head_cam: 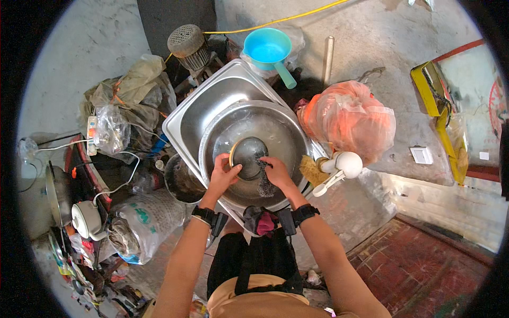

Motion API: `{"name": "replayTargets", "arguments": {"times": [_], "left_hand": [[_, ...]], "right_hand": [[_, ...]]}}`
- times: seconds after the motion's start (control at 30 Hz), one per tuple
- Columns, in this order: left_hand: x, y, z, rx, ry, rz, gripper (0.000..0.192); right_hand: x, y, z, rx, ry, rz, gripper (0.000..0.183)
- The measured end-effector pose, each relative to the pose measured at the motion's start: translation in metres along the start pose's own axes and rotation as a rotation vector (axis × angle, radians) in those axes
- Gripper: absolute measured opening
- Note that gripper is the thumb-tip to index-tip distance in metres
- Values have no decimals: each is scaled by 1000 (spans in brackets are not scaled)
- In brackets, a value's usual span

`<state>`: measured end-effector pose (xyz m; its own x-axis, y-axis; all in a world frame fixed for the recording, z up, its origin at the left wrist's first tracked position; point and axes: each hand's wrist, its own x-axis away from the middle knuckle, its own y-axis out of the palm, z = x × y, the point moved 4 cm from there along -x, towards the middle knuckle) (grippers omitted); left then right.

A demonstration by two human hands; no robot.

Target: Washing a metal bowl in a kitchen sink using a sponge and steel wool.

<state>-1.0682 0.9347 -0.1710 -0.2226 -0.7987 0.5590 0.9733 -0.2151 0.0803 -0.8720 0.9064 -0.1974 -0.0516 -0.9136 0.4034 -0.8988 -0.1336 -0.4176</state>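
A large round metal basin holding water stands on a stainless steel sink. Inside the basin is a round glass pot lid with a gold-coloured rim. My left hand grips the lid's left edge between thumb and fingers. Near the lid's right side, my right hand pinches a dark mesh scourer, part of which hangs down towards the basin's near wall. A dark cloth with a dark red part lies at the basin's near edge, between my wrists.
Beyond the sink sit a turquoise plastic dipper and an electric motor. On the right are an orange bundle in clear plastic, a brown brush and a white plastic object. A dark pan and a white electric pot stand left.
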Motion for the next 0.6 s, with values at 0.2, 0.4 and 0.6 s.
{"name": "replayTargets", "arguments": {"times": [0.2,0.4,0.6], "left_hand": [[-26,7,-11,-219,-57,-57,71],[-27,-22,5,-404,139,118,67],[-7,-9,53,-953,437,299,67]], "right_hand": [[0,0,8,-23,31,85,32],[11,-10,26,-130,155,122,35],[2,-10,49,-249,294,414,37]]}}
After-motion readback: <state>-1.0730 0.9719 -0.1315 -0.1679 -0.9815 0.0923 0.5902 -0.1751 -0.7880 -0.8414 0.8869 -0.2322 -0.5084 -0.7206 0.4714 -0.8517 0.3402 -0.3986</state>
